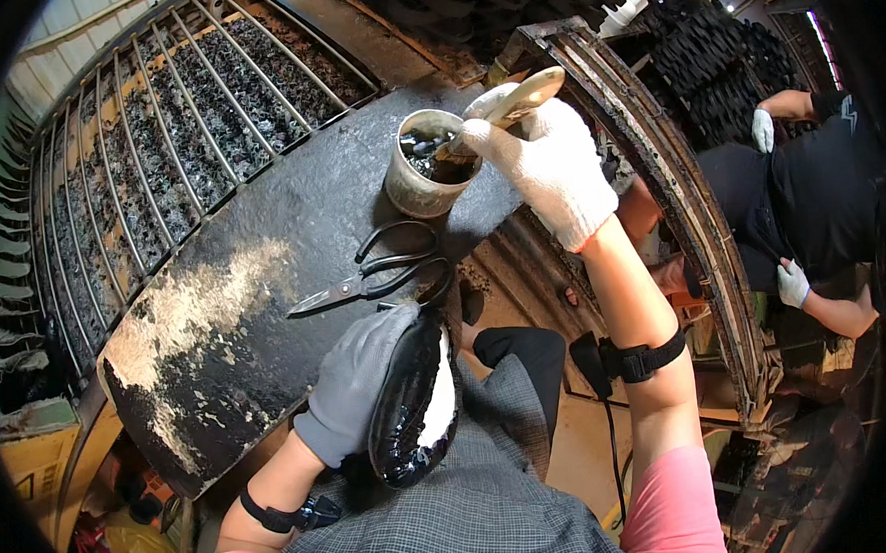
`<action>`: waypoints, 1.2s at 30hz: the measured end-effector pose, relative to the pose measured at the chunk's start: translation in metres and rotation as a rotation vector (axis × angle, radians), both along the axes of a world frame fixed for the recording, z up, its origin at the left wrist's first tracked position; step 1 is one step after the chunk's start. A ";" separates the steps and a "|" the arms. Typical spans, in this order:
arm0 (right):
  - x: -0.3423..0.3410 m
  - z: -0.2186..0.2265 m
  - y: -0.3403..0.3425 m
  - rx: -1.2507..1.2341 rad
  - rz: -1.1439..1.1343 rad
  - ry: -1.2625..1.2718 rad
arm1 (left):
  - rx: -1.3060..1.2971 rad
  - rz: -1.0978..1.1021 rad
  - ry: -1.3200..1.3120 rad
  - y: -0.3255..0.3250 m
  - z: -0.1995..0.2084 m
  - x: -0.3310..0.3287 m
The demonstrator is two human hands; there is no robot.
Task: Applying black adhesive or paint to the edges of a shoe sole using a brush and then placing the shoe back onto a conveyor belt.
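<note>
My left hand (353, 381), in a grey glove, grips a shoe (396, 434) above my lap. Glossy wet black covers its side and rim, and a white patch shows along its right part. In a white glove, my right hand (547, 166) is closed on the pale handle of a brush (524, 97). The brush's bristles dip into a whitish cup (419, 193) with dark, shiny liquid inside. Black-handled scissors (368, 280) lie on the worn dark work board (235, 327), between the cup and my left hand.
Past the board at the far left, a barred rack (146, 152) stands over black, flaky residue. A curved, dirt-crusted metal frame (658, 175) rises to the right of my arm. Beyond it is another person (800, 198) in dark clothes and white gloves. Dark pieces are stacked behind.
</note>
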State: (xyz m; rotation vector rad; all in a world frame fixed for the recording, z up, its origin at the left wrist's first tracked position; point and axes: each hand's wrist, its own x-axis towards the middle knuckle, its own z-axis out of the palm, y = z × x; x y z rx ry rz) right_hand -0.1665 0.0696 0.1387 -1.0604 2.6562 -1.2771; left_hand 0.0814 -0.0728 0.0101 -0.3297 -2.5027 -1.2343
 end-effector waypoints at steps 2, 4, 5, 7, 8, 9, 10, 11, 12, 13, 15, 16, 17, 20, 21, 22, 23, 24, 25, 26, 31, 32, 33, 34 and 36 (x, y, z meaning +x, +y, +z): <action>-0.003 0.000 -0.001 0.053 -0.005 0.069 | 0.018 0.005 0.032 -0.001 -0.001 -0.003; -0.002 0.003 0.000 0.025 0.013 0.086 | -0.012 -0.011 0.012 -0.001 0.004 -0.002; -0.004 0.006 0.001 0.010 0.027 0.102 | -0.013 -0.012 0.010 0.000 0.004 -0.002; 0.008 0.029 -0.004 -0.067 0.033 0.000 | -0.002 -0.002 0.000 0.000 0.005 -0.001; 0.012 0.041 -0.007 -0.088 0.043 -0.036 | -0.001 0.003 -0.010 -0.001 0.002 0.001; 0.015 0.049 -0.006 -0.136 0.038 0.031 | -0.016 -0.015 -0.046 0.000 0.000 0.002; 0.017 0.057 -0.006 -0.184 0.036 0.094 | -0.031 -0.030 -0.086 0.000 -0.002 0.003; 0.028 0.069 -0.006 -0.279 0.114 0.023 | -0.034 -0.028 -0.093 0.000 -0.001 0.005; 0.029 0.076 -0.002 -0.305 0.116 0.136 | -0.024 -0.034 -0.087 0.000 0.001 0.004; 0.029 0.074 -0.002 -0.391 0.072 0.266 | -0.015 -0.039 -0.082 0.000 0.003 0.004; 0.028 0.057 -0.003 -0.715 0.063 0.316 | -0.004 -0.042 -0.068 -0.002 0.002 0.005; 0.029 0.040 -0.003 -0.765 0.022 0.116 | 0.013 -0.042 -0.053 -0.002 0.002 0.005; 0.014 0.012 0.005 -0.554 0.061 0.210 | 0.022 -0.053 -0.039 0.000 0.005 0.005; 0.023 -0.029 0.017 -0.353 -0.025 0.161 | 0.081 -0.039 -0.021 0.002 0.001 0.005; 0.031 -0.026 0.027 -0.416 -0.040 0.103 | 0.061 0.031 -0.015 0.006 0.001 0.006; 0.038 -0.022 0.038 -0.461 -0.055 0.083 | 0.041 0.095 -0.017 0.011 0.001 0.011; 0.048 -0.012 0.051 -0.510 -0.070 -0.028 | 0.004 0.120 -0.008 0.014 0.000 0.012; 0.059 -0.009 0.063 -0.562 -0.084 -0.146 | -0.042 0.121 0.019 0.018 -0.001 0.009; 0.060 -0.015 0.078 -0.670 -0.070 -0.256 | -0.084 0.120 0.048 0.022 -0.003 0.007; 0.065 -0.027 0.094 -0.786 -0.073 -0.334 | -0.127 0.112 0.079 0.027 -0.005 0.005; 0.121 -0.104 0.160 -1.359 -0.175 -0.942 | -0.259 0.058 0.204 0.048 -0.033 -0.022; 0.137 -0.122 0.166 -1.388 -0.163 -1.019 | -0.268 0.035 0.196 0.051 -0.040 -0.026; 0.154 -0.135 0.169 -1.327 -0.196 -1.069 | -0.228 0.035 0.256 0.054 -0.046 -0.030; 0.167 -0.140 0.167 -1.266 -0.229 -1.116 | -0.185 0.034 0.316 0.058 -0.051 -0.034; 0.169 -0.154 0.163 -1.201 -0.235 -1.043 | -0.203 0.018 0.326 0.065 -0.056 -0.039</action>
